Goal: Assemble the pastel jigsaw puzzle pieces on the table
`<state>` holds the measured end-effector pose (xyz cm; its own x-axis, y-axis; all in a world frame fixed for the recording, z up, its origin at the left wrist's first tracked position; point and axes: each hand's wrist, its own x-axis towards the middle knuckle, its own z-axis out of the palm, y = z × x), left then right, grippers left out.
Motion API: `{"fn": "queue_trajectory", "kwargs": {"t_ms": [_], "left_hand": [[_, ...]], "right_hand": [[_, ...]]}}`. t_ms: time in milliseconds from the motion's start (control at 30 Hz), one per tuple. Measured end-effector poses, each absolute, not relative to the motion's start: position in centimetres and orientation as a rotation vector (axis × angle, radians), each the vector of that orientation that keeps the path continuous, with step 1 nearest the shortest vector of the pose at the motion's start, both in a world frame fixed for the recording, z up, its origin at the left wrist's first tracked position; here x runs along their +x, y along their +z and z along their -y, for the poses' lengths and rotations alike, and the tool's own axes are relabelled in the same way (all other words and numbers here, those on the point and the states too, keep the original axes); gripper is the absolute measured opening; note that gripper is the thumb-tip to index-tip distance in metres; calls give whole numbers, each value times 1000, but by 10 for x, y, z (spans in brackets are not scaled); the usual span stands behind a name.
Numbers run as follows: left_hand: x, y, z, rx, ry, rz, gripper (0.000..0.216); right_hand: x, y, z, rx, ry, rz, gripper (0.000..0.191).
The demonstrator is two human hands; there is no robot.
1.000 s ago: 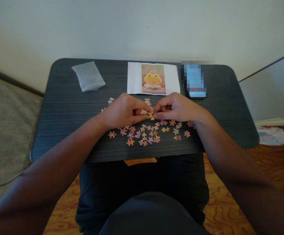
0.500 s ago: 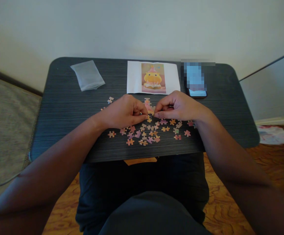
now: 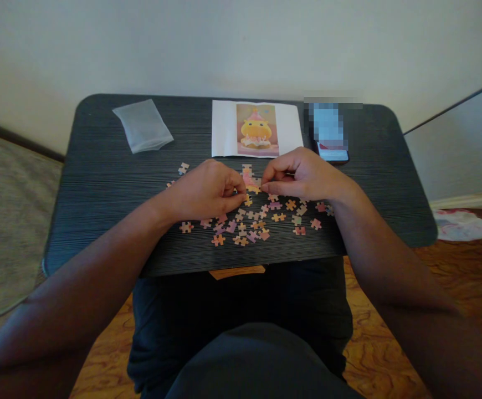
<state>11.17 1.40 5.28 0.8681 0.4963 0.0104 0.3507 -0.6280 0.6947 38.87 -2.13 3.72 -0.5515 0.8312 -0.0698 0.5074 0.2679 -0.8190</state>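
Note:
My left hand (image 3: 211, 191) is closed in a pinch, its fingertips at a small yellow jigsaw piece (image 3: 248, 200). Just above that piece lies a joined section of pink and yellow jigsaw pieces (image 3: 249, 180). My right hand (image 3: 301, 176) is also pinched, with thumb and index finger against the right edge of the joined section. Whatever sits between the right fingertips is hidden. Loose jigsaw pieces (image 3: 259, 225) are scattered below both hands, and a pale one (image 3: 183, 168) lies beyond my left hand.
A paper sheet with a printed yellow character picture (image 3: 258, 130) lies at the back of the dark table (image 3: 100, 166). Left of it is a clear plastic bag (image 3: 143, 126); a phone (image 3: 333, 153) lies to the right. A wall (image 3: 241, 50) stands behind the table.
The view has shifted slightly, moving the table a little left and up in the picture. Both hands keep nearly the same pinch beside the joined pieces, with the right fingertips slightly higher.

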Motion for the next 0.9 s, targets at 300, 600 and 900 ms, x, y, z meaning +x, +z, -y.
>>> {"fn": "queue_trajectory", "kwargs": {"t_ms": [300,600,900], "left_hand": [[90,59,-35,2158,89,-673,16],[76,56,-50,2099,-80,-677,17],[74,54,-53,2150,-96,-634,17]], "right_hand": [[387,47,26,-1128,1309,2113,17],[386,56,32,-1091,1771,1902,25],[384,52,31,-1099,1860,1827,34]]}}
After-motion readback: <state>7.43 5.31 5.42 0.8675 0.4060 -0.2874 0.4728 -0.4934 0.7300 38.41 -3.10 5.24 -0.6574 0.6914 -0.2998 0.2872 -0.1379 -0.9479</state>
